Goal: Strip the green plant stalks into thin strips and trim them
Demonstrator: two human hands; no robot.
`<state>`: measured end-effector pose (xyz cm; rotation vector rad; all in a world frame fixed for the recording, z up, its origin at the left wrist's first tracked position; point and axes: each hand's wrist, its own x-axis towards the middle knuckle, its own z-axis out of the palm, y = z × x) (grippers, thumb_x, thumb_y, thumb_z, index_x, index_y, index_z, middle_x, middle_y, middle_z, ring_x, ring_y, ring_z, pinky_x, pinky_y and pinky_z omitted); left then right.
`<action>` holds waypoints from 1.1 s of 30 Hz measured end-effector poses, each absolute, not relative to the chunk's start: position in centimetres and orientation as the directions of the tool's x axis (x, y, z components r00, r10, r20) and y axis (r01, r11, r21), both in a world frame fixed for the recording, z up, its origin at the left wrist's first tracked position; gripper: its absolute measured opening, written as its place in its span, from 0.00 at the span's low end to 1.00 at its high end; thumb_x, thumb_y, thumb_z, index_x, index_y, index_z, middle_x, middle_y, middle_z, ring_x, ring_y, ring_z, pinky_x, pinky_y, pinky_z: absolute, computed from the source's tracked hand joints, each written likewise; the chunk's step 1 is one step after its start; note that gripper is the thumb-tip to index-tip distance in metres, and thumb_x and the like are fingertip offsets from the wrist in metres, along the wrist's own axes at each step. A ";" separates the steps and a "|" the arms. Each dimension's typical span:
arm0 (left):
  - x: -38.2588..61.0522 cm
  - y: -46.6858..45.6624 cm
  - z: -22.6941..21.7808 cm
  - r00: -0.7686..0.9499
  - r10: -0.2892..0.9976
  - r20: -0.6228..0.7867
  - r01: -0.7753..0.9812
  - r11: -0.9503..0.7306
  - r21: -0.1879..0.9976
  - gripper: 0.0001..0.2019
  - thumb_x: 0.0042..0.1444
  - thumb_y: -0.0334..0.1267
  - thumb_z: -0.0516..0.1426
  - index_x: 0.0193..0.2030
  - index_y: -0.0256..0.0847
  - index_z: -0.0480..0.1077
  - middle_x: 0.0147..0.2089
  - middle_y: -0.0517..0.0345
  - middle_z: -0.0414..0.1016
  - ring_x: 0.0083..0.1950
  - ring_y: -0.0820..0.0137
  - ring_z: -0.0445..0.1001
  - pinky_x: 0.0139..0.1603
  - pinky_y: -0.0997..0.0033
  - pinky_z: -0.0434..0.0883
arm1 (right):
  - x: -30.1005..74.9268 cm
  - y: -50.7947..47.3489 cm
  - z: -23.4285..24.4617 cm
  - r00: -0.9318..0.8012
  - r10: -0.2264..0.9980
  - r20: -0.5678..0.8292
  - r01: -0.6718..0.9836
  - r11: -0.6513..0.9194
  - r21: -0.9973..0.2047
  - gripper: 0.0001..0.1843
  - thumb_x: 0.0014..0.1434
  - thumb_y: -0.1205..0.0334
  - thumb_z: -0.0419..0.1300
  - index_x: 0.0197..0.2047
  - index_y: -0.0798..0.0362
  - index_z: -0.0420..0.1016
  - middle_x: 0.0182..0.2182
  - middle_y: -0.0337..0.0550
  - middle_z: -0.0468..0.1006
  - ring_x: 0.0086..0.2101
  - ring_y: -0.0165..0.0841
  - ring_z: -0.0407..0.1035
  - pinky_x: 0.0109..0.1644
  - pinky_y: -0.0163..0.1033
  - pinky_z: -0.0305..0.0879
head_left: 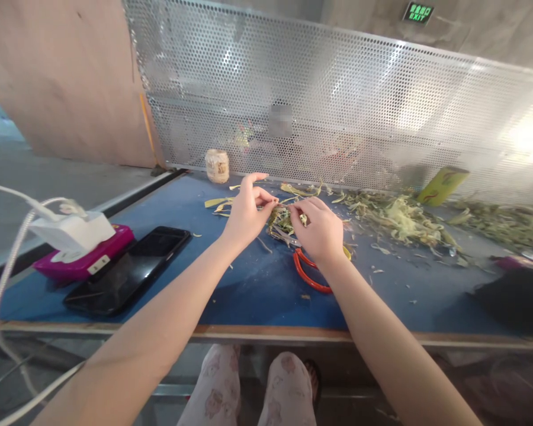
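Note:
Over the blue tabletop, my left hand (249,214) pinches with thumb and forefinger while its other fingers lift away. Close on its right, my right hand (318,228) is closed in a pinch as well. Something thin seems to run between the two pinches, too small to make out. Below the fingertips lies a small heap of dried greenish plant pieces (279,220). Scissors with red handles (301,273) rest on the table, partly hidden under my right hand and wrist. Pale yellow-green leaf strips (214,202) lie beyond my left hand.
Dried leaves (402,222) are piled at the right, near a yellow-green box (443,186). At the back stands a twine roll (217,165) before a perforated metal screen (249,77). A black phone (131,269) and magenta power strip (86,260) with white charger lie left.

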<state>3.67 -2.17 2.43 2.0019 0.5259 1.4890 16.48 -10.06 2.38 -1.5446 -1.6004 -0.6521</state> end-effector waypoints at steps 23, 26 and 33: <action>3.9 -2.8 2.4 0.355 0.590 0.725 0.044 -0.786 0.617 0.23 0.47 0.24 0.54 0.50 0.38 0.53 0.29 0.62 0.70 0.33 0.74 0.73 0.40 0.71 0.71 | 15.7 -10.3 2.4 0.051 0.554 0.831 0.960 0.201 -0.193 0.12 0.56 0.60 0.50 0.36 0.50 0.74 0.35 0.39 0.76 0.27 0.26 0.67 0.31 0.31 0.60; 3.9 -2.9 2.4 0.365 0.574 0.733 0.043 -0.797 0.603 0.22 0.49 0.25 0.53 0.51 0.39 0.53 0.29 0.62 0.70 0.33 0.74 0.73 0.41 0.70 0.71 | 16.0 -10.2 2.6 0.159 0.566 0.809 0.934 0.181 -0.309 0.11 0.55 0.62 0.51 0.35 0.49 0.75 0.35 0.39 0.77 0.26 0.27 0.67 0.32 0.33 0.62; 4.0 -3.3 2.7 0.394 0.541 0.743 0.039 -0.817 0.575 0.21 0.49 0.25 0.53 0.50 0.39 0.53 0.29 0.63 0.69 0.34 0.75 0.72 0.43 0.72 0.70 | 16.7 -9.8 2.4 0.237 0.631 0.739 0.907 0.130 -0.401 0.11 0.52 0.62 0.53 0.34 0.48 0.76 0.35 0.40 0.77 0.29 0.31 0.68 0.31 0.35 0.61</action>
